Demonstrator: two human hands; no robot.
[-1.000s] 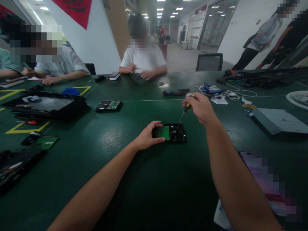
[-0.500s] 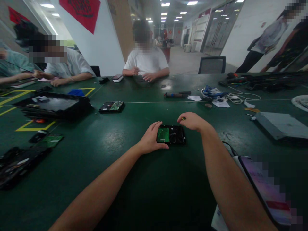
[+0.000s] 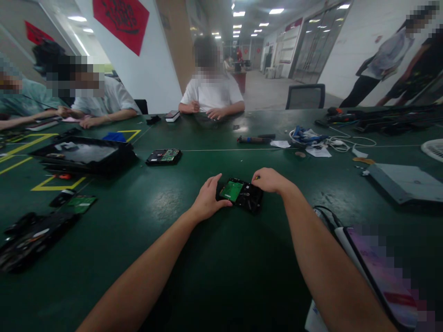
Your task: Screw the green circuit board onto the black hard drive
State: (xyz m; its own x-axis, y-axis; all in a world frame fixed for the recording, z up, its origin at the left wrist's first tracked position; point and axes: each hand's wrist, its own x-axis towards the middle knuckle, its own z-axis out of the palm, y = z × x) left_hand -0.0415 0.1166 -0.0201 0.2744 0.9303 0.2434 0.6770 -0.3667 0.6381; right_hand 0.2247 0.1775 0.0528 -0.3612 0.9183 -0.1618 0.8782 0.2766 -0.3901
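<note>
A hard drive (image 3: 247,196) lies tilted on the green table before me, its green circuit board (image 3: 231,190) facing up at the left end. My left hand (image 3: 207,198) is at that end, fingers spread and raised beside the drive, the thumb near its lower edge. It looks open rather than wrapped round the drive. At the drive's upper right corner my right hand (image 3: 268,180) is closed in a pinch. A small yellow-and-black tool (image 3: 258,178) shows between its fingertips, mostly hidden by them.
Another hard drive (image 3: 164,157) lies further off, near a black tray (image 3: 83,159). Black parts (image 3: 34,242) are at left. On the right are a grey metal box (image 3: 408,182), coiled cables (image 3: 341,142) and a phone (image 3: 377,272) by my forearm. Co-workers sit across the table.
The hard drive has turned clockwise and shifted slightly left. My left hand has moved left and its fingers have loosened from the drive. My right hand has come down and left to the drive's corner.
</note>
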